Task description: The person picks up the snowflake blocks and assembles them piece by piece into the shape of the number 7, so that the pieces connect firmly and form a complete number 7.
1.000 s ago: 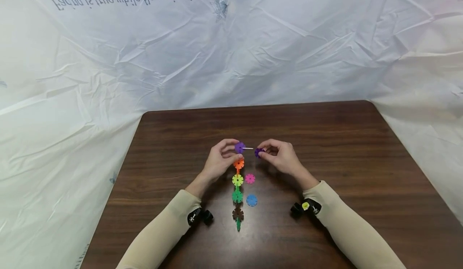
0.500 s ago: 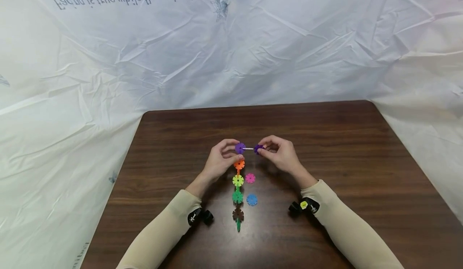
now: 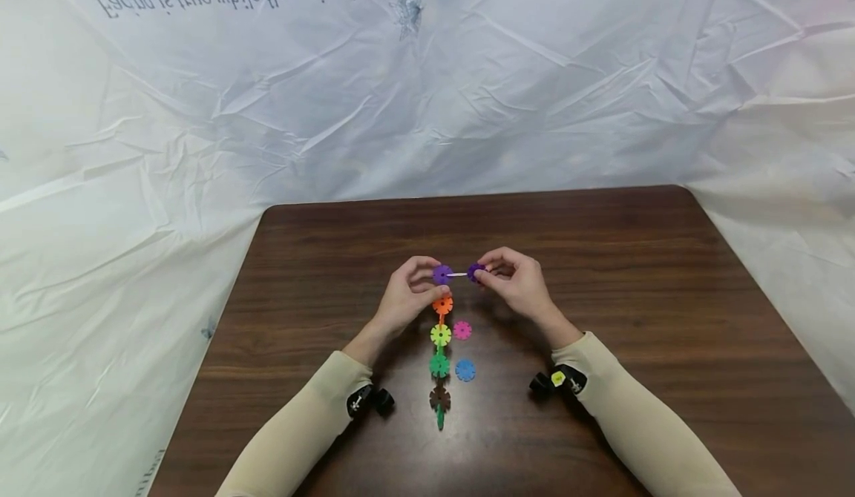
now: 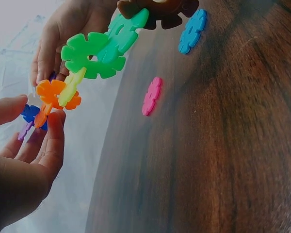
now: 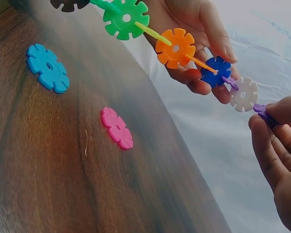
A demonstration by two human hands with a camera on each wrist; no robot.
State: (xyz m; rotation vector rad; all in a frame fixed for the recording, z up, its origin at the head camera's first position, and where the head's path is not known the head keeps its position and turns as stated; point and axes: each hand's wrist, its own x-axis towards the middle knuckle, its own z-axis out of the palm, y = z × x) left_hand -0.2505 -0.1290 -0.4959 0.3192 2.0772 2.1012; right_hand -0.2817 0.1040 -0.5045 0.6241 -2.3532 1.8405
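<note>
A chain of slotted plastic flower discs is held up in front of me. Between thumb and fingers, my left hand (image 3: 406, 293) pinches its blue disc (image 5: 216, 71). Further along come a light purple disc (image 3: 442, 274) and a white disc (image 5: 244, 94). My right hand (image 3: 524, 285) pinches a dark purple disc (image 3: 476, 272), its edge against the white disc's rim. How deep the slots engage cannot be told. Toward me run an orange disc (image 3: 443, 304), a yellow disc (image 3: 440, 334), a green disc (image 3: 439, 366) and a brown disc (image 3: 439, 397), with more discs edge-on between.
On the brown wooden table (image 3: 601, 245) lie a loose pink disc (image 3: 462, 330) and a loose blue disc (image 3: 465, 369), right of the chain. A white sheet (image 3: 467, 111) hangs behind the table and at both sides.
My right hand has shifted a little left and away from me, closing the gap between the dark purple disc and the white disc. The left hand has stayed nearly still.
</note>
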